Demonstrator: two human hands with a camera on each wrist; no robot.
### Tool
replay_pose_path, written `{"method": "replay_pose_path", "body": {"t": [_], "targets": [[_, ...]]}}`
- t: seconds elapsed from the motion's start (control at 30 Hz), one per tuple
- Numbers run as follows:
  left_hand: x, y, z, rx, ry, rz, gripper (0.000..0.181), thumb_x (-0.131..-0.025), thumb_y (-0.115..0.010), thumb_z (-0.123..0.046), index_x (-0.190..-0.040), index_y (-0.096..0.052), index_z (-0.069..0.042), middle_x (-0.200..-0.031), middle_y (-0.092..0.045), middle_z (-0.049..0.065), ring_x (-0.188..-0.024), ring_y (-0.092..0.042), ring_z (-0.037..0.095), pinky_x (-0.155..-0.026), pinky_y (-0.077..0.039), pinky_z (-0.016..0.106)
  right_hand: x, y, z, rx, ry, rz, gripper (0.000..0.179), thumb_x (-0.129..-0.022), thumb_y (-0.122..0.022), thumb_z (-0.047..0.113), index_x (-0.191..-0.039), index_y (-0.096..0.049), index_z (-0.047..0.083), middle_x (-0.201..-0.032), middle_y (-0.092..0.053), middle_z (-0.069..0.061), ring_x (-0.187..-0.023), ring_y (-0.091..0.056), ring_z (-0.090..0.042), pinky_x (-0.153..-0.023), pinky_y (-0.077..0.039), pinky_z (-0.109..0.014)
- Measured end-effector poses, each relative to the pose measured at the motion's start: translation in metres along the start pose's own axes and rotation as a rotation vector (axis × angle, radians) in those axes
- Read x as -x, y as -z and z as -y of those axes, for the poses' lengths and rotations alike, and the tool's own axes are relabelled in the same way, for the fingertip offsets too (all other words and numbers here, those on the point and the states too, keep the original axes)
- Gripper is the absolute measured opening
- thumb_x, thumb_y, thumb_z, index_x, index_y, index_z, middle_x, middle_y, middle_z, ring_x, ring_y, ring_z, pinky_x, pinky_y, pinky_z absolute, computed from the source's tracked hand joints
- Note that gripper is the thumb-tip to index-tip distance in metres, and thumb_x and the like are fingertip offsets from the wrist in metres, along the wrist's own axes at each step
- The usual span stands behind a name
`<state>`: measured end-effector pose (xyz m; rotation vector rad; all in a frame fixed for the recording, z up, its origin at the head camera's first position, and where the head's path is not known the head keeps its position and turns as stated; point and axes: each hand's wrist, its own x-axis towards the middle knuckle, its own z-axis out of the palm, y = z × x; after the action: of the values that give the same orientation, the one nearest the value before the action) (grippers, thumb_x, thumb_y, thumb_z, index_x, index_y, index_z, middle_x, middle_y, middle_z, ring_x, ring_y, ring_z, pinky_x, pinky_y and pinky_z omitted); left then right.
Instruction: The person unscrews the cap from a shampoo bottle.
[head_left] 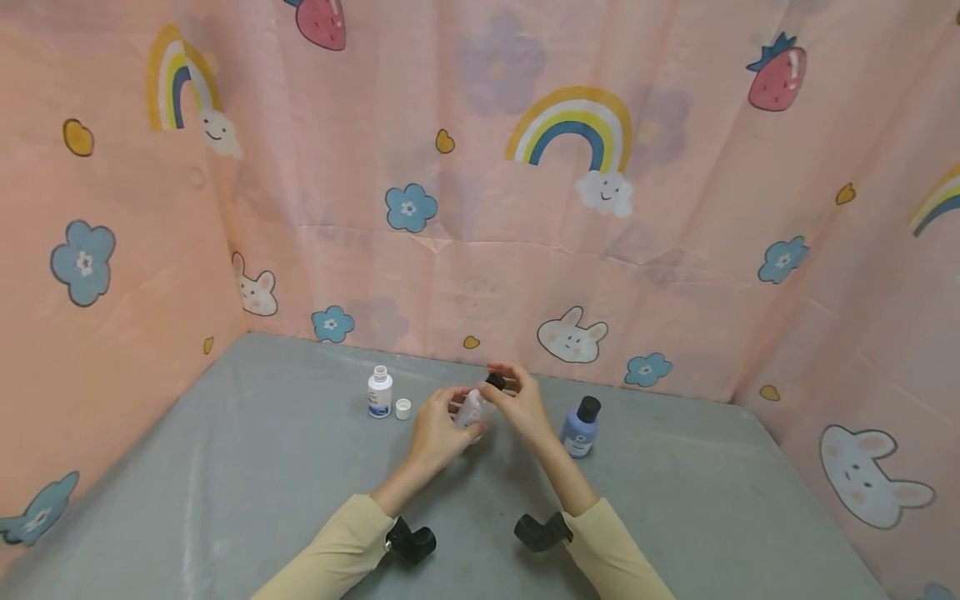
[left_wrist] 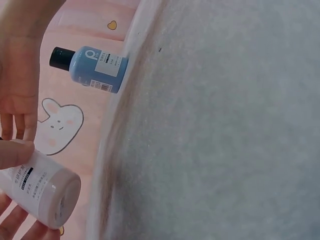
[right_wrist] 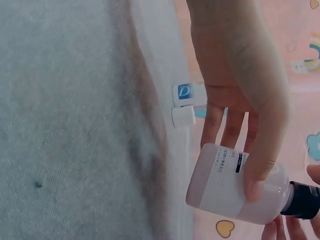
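Observation:
A pale pink bottle (head_left: 472, 409) with a black cap (head_left: 495, 381) is held tilted above the table. My left hand (head_left: 439, 429) grips its body, thumb on one side and fingers on the other, as the right wrist view shows. At the cap end is my right hand (head_left: 523, 407), its thumb and fingers around the black cap. To the right stands a blue bottle (head_left: 580, 429) with its black cap on. On the left, a small white bottle (head_left: 380, 392) stands uncapped, with a white cap (head_left: 403, 408) beside it on the table.
The grey table (head_left: 285, 467) is bordered at the back and sides by a pink patterned curtain (head_left: 480, 267). Black wrist cameras (head_left: 412, 542) hang at both cuffs, close above the table's front part.

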<state>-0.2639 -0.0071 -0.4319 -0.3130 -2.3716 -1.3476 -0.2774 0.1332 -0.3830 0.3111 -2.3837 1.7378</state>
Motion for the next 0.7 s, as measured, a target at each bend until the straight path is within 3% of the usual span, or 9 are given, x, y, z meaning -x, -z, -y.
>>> {"method": "replay_pose_path", "body": {"t": [0.13, 0.27, 0.4, 0.7], "targets": [[-0.0001, -0.0013, -0.0008, -0.046, -0.029, -0.043, 0.047, -0.067, -0.084, -0.019, -0.11, -0.068, -0.007, -0.097, -0.067, 0.01, -0.087, -0.066, 0.022, -0.073, -0.054, 0.036, -0.0017, -0.0014, -0.0017, 0.031, -0.079, -0.05, 0.039, -0.085, -0.071, 0.016, -0.12, -0.06, 0.002, -0.12, -0.056, -0.02, -0.086, -0.057, -0.019, -0.068, -0.046, -0.022], [-0.0004, -0.0022, -0.0055, -0.08, -0.06, -0.076, 0.048, -0.066, -0.085, -0.018, -0.109, -0.068, -0.008, -0.097, -0.068, 0.009, -0.086, -0.066, 0.022, -0.072, -0.054, 0.037, -0.0019, -0.0018, -0.0006, 0.058, -0.106, -0.083, 0.039, -0.084, -0.073, 0.02, -0.118, -0.062, 0.003, -0.113, -0.055, -0.016, -0.078, -0.048, -0.013, -0.062, -0.041, -0.021], [-0.001, -0.0024, -0.0087, -0.089, -0.064, -0.087, 0.048, -0.064, -0.085, -0.019, -0.109, -0.069, -0.009, -0.097, -0.068, 0.008, -0.086, -0.066, 0.021, -0.07, -0.053, 0.036, -0.0028, -0.001, -0.0019, 0.054, -0.099, -0.105, 0.039, -0.083, -0.074, 0.018, -0.117, -0.063, 0.002, -0.108, -0.055, -0.015, -0.079, -0.047, -0.014, -0.063, -0.041, -0.021], [-0.0022, 0.0006, -0.0068, -0.063, -0.064, -0.079, 0.049, -0.064, -0.085, -0.018, -0.109, -0.069, -0.009, -0.097, -0.067, 0.009, -0.086, -0.066, 0.021, -0.072, -0.053, 0.036, -0.0022, -0.0001, -0.0042, 0.043, -0.069, -0.101, 0.039, -0.082, -0.074, 0.012, -0.118, -0.063, 0.002, -0.112, -0.059, -0.018, -0.094, -0.059, -0.025, -0.076, -0.05, -0.026]]}}
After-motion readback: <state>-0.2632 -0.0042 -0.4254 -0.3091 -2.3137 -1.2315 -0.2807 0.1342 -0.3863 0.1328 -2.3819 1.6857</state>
